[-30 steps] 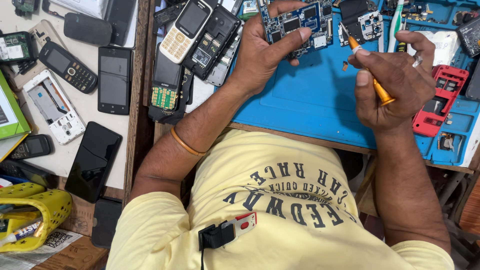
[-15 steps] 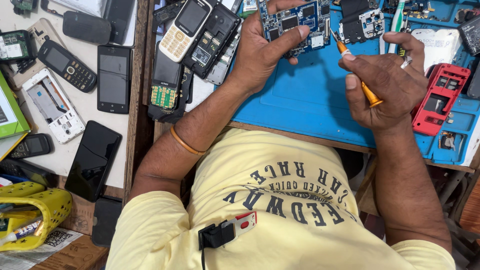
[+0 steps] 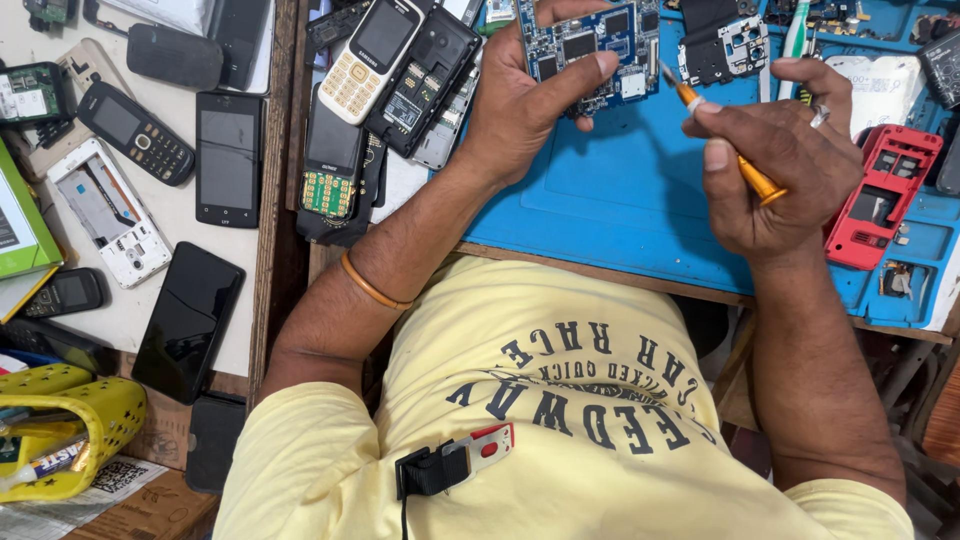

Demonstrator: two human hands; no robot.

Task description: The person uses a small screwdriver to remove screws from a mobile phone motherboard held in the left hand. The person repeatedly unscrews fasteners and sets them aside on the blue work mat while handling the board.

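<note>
My left hand (image 3: 530,95) grips a blue circuit board (image 3: 598,42) by its lower edge, thumb pressed on its face, above the blue work mat (image 3: 620,200). My right hand (image 3: 775,160) is closed around an orange-handled screwdriver (image 3: 722,135). Its metal tip points up and left, close to the board's right edge. A dark phone part with a camera frame (image 3: 725,45) lies just beyond the tip. A red phone shell (image 3: 885,195) lies on the mat to the right of my right hand.
Several keypad phones (image 3: 385,50) and opened handsets lie in a pile left of the mat. More phones, among them a black touchscreen one (image 3: 228,158), cover the white side table (image 3: 150,330). A yellow basket (image 3: 60,425) sits at the lower left.
My right hand has shifted left and tilted the screwdriver, bringing its tip nearer the board. My left hand keeps hold of the board.
</note>
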